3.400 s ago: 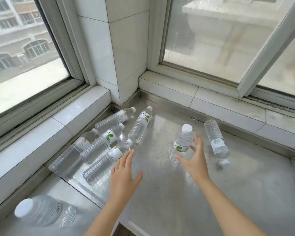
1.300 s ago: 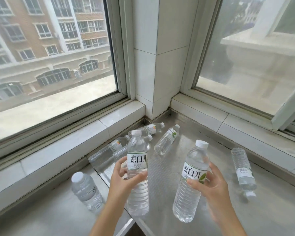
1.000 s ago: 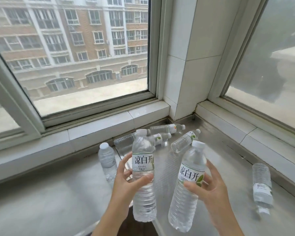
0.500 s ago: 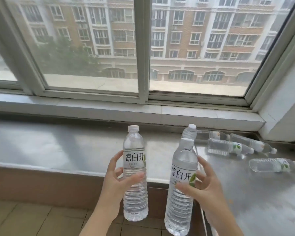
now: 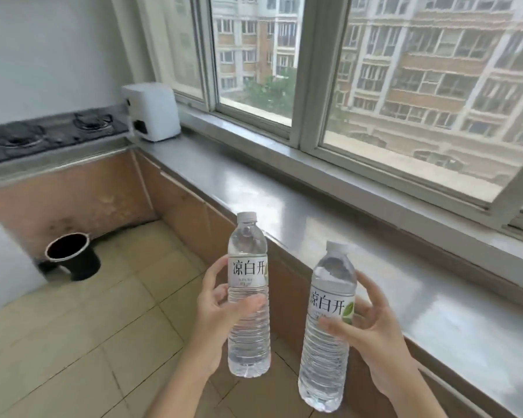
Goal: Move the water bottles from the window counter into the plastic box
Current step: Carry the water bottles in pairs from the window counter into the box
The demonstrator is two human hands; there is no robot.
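My left hand [image 5: 216, 315] grips a clear water bottle [image 5: 248, 257] with a white cap and a white label, held upright over the tiled floor. A second, similar water bottle [image 5: 329, 336] is upright in my right hand [image 5: 369, 342], just in front of the steel window counter [image 5: 314, 212]. Both bottles are held off the counter at chest height. The other bottles and the plastic box are out of view.
The counter runs along the window from lower right to a white appliance [image 5: 151, 114] at its far left end. A black gas hob [image 5: 52, 134] sits on the adjoining counter. A black round bucket [image 5: 71, 256] stands on the beige tiled floor [image 5: 82, 342].
My view has swung left, away from the corner where the remaining bottles lie. Both hands still hold their bottles, now carried over the floor beside the counter.
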